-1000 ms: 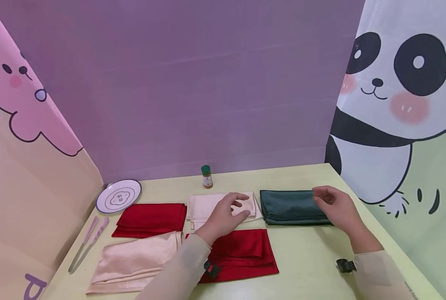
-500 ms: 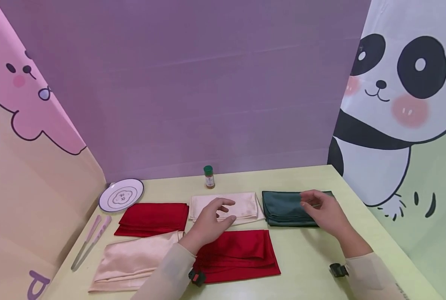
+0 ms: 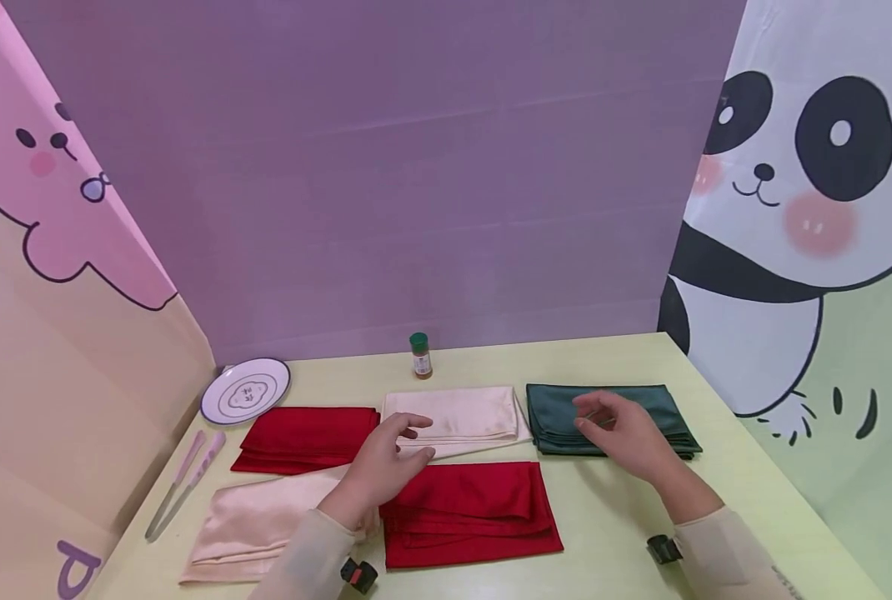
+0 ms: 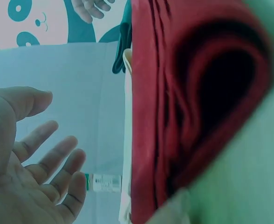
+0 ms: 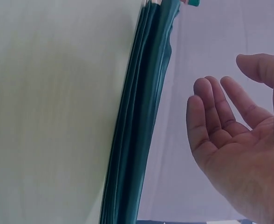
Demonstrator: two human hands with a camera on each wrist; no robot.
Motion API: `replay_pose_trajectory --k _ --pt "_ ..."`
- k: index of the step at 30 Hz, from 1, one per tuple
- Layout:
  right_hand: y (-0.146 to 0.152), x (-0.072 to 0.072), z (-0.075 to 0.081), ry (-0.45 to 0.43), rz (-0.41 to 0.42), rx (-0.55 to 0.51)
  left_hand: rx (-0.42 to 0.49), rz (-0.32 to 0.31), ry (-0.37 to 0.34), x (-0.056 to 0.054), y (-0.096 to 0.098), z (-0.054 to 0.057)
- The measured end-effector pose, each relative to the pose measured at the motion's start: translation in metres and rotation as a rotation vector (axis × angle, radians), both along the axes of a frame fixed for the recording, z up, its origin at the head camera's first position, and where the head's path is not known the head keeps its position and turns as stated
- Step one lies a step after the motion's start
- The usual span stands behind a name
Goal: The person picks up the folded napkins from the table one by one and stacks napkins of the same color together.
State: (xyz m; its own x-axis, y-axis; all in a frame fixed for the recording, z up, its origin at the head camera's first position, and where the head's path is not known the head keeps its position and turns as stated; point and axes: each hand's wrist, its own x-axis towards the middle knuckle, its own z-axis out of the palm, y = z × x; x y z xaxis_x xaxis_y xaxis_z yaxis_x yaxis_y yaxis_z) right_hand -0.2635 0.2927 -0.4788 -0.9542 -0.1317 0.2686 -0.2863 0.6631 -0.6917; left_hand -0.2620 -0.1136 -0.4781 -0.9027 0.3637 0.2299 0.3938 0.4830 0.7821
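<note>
My left hand [image 3: 381, 467] hovers over the table with loosely bent fingers and holds nothing. Beneath and around it lie a folded pale pink cloth [image 3: 266, 512], a folded red cloth [image 3: 476, 512] and a cream-white folded cloth [image 3: 453, 412]. In the left wrist view the red cloth [image 4: 148, 93] shows its rolled fold close to the camera, beside the relaxed fingers. My right hand [image 3: 622, 433] is above a folded dark green cloth [image 3: 663, 408], fingers gently curved around nothing. The right wrist view shows that green cloth [image 5: 139, 116] edge-on, apart from the palm.
Another folded red cloth [image 3: 307, 433] lies at the back left, by a white plate [image 3: 246, 392] with a dark rim. Pink-handled tongs [image 3: 179, 492] rest along the left edge. A small green-capped bottle [image 3: 420, 357] stands near the purple back wall.
Both hands have drifted left and slightly down in the head view, the left one toward the pale pink cloth. More of the green cloth's right end shows. The cloths lie as before.
</note>
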Motion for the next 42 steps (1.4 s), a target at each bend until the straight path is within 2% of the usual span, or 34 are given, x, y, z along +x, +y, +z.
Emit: replay_pose_trajectory --k 4,11,19,29,33,42 --pt "-0.009 0.002 -0.002 -0.011 0.033 -0.010 -0.007 0.014 -0.020 0.004 -0.011 -0.003" --pt "-0.023 0.003 -0.003 -0.046 0.093 -0.019 -0.064 0.024 -0.005 0.010 -0.027 -0.011" --pt "-0.039 0.007 0.001 -0.114 0.150 0.016 -0.079 0.029 -0.029 0.020 -0.036 -0.014" --pt "-0.054 0.016 0.007 -0.196 0.135 0.042 -0.177 0.104 0.002 0.024 -0.037 -0.019" --pt "-0.056 0.020 0.008 -0.225 0.149 0.057 -0.205 0.114 0.041 0.024 -0.039 -0.020" --pt "-0.051 0.022 0.003 -0.222 0.183 0.069 -0.268 0.112 0.098 0.024 -0.043 -0.024"
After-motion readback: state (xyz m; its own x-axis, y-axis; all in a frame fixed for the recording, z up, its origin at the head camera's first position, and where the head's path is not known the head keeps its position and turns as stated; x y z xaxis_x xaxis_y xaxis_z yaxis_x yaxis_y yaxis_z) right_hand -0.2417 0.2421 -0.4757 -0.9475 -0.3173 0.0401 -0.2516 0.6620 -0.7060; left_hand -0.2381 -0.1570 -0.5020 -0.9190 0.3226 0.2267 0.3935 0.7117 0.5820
